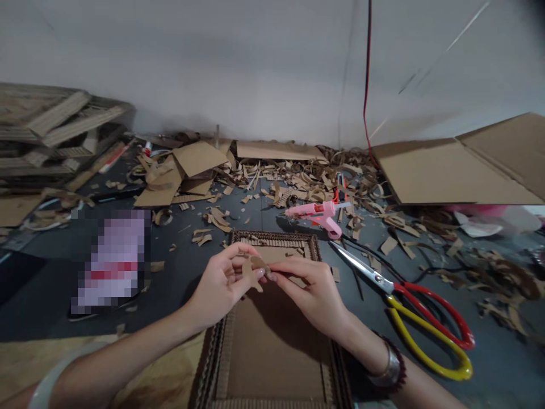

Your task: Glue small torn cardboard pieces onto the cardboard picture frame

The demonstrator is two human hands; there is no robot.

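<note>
Fingers (238,253) of left hand (217,289) and right hand (309,295) pinch a cardboard cutout (254,268) at centre: light, stiff, probably fragile at its thin points; hold by the middle.

Left hand (219,287) and right hand (309,292) close together, fingertips pinched inward, forearms (128,358) angled in from both sides

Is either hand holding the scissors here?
No, the red-and-yellow scissors lie untouched to the right, while the left hand and right hand both hold a small cardboard cutout.
</note>
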